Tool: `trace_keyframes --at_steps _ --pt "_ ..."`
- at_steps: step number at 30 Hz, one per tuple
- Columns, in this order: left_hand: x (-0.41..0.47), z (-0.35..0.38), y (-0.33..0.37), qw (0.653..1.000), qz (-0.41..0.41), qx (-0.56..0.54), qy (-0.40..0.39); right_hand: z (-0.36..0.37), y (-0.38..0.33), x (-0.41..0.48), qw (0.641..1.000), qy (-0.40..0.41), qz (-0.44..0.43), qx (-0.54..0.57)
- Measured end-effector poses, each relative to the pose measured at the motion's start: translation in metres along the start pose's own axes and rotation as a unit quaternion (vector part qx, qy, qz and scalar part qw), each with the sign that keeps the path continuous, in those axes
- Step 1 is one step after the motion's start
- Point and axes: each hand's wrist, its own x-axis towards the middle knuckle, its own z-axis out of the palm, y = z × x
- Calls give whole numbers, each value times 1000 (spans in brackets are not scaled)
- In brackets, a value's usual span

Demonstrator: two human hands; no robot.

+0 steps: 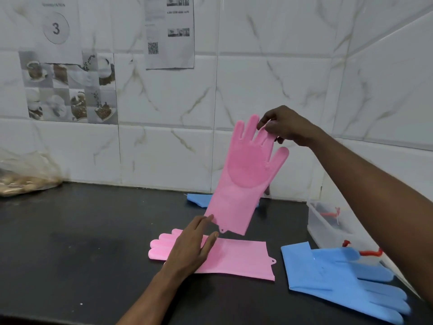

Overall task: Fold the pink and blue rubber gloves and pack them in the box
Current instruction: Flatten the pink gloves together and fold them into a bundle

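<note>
My right hand point(284, 126) pinches a fingertip of a pink rubber glove point(243, 174) and holds it hanging in the air, cuff down. My left hand point(192, 247) reaches up with straight fingers, its fingertips touching the hanging cuff. Beneath that hand a second pink glove point(236, 256) lies flat on the black counter point(82, 231). A blue glove point(339, 277) lies flat at the right front. Another blue glove point(199, 200) shows partly behind the hanging pink one. A clear plastic box point(328, 226) stands at the right against the wall.
The box holds something red and a red cord point(365, 252) trails at its front. A plastic bag of brownish items point(25, 177) sits at the back left. Tiled walls close the counter at the back and right.
</note>
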Motion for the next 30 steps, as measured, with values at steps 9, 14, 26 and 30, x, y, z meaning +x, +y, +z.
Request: trace_keyframes --at_steps 9,14,26,30 --pt "3 -27 31 982 -22 -135 133 -11 -77 -38 984 -108 -64 -124" --pt "65 -74 105 950 -177 -186 177 -16 -107 -57 972 -122 -81 -185" --pt "57 -90 188 886 -275 -373 -13 8 -123 -111 988 -76 -56 -122" --pt "94 -85 172 830 -270 -488 19 35 -125 -121 989 -58 -68 -119"
